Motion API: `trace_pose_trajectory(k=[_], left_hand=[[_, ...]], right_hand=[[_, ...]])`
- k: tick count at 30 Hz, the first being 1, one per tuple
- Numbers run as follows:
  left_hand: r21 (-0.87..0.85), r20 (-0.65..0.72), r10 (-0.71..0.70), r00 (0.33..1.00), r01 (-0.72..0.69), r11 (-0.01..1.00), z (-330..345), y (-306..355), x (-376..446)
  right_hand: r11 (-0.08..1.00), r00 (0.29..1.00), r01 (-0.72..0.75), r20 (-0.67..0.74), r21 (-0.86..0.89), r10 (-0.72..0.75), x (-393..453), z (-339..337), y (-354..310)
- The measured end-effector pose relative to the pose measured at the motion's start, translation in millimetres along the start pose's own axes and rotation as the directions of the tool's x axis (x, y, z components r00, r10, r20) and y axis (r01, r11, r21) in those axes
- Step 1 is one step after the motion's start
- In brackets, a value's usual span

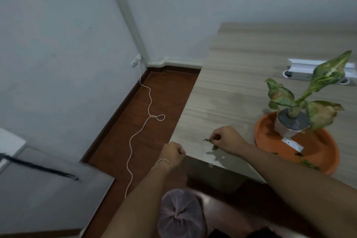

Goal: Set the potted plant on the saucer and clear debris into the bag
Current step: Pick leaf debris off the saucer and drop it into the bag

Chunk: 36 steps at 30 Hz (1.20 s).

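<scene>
While our right hand [224, 139] pinches leaf scraps [210, 142] at the table corner [195, 152] and our left hand [173, 152] is a closed fist beside it, the bag [179, 216] waits below, nearer the left, and the potted plant [293, 120] already stands on the saucer [318, 152].

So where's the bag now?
In the head view, the bag sits low at bottom centre, below the table edge, between the person's forearms.

The potted plant [291, 120] stands on the orange saucer [316, 152]; the right hand [228, 139] pinches leaf scraps [210, 142] at the counter [231, 83] edge. The left hand [172, 153] is fisted beside it.
</scene>
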<state>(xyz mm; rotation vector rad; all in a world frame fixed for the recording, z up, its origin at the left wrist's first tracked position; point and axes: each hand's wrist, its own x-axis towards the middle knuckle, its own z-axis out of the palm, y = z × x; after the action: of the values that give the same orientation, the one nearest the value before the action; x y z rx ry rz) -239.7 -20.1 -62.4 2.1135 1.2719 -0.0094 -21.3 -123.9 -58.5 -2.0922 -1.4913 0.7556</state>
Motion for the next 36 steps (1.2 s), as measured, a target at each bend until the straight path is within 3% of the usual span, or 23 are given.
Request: trace_pose_trajectory(k=[9, 14, 22, 27, 36], left_hand=[[-0.111, -0.134, -0.197, 0.971, 0.182, 0.977, -33.6, -79.4, -44.3], [-0.201, -0.141, -0.298, 0.944, 0.268, 0.942, -33.2, -111.9, -72.5], [-0.328, -0.144, -0.45, 0.881, 0.387, 0.862, -9.0, -148.5, -97.4], [-0.375, -0.122, -0.468, 0.875, 0.396, 0.838, 13.7, -156.3, -110.6], [-0.366, -0.079, -0.483, 0.872, 0.425, 0.828, 33.9, -174.4, -131.1]], right_hand=[[0.983, 0.971, 0.182, 0.16, -0.023, -0.176, 30.8, 64.1, -83.5], [0.97, 0.931, 0.241, 0.284, -0.006, -0.23, 29.7, 109.5, -123.6], [0.975, 0.888, 0.218, 0.409, 0.029, -0.211, 16.7, 163.8, -139.1], [0.973, 0.849, 0.228, 0.493, -0.015, -0.191, 2.3, 189.2, -130.7], [0.995, 0.856, 0.1, 0.51, -0.001, -0.086, -14.3, 202.7, -123.7]])
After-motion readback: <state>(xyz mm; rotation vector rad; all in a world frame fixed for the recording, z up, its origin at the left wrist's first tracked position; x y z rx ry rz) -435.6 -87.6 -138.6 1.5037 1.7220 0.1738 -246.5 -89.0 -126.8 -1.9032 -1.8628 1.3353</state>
